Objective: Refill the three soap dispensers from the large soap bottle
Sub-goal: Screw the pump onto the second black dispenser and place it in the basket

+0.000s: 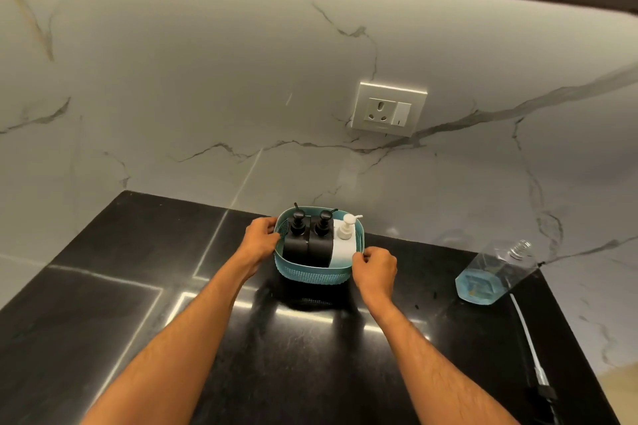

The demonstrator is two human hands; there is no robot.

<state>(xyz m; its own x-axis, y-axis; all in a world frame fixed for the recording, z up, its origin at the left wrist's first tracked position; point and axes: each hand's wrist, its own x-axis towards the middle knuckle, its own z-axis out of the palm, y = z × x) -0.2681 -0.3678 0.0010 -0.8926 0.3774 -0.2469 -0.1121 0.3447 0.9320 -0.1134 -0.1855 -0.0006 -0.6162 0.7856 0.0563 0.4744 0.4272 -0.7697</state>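
Arms stretch forward over the black table (103, 304) — left hand (259, 239) curls its grip on the teal basket (307, 272) rim, right hand (376, 271) pinches the near right corner. Inside stand two black dispensers (309, 245) and a white dispenser (343, 245). Large soap bottle (493, 272) sits well right, capless — no readable labels.

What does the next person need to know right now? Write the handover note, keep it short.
Left hand grips the left rim of the teal basket; right hand grips its front right rim.
Basket stands on the black counter and holds two black dispensers and one white dispenser, pumps all on.
Large soap bottle stands apart at the right, cap off, blue soap low in it.
Done: cannot tell whether any are refilled.
Left: open dispensers, pour, close.
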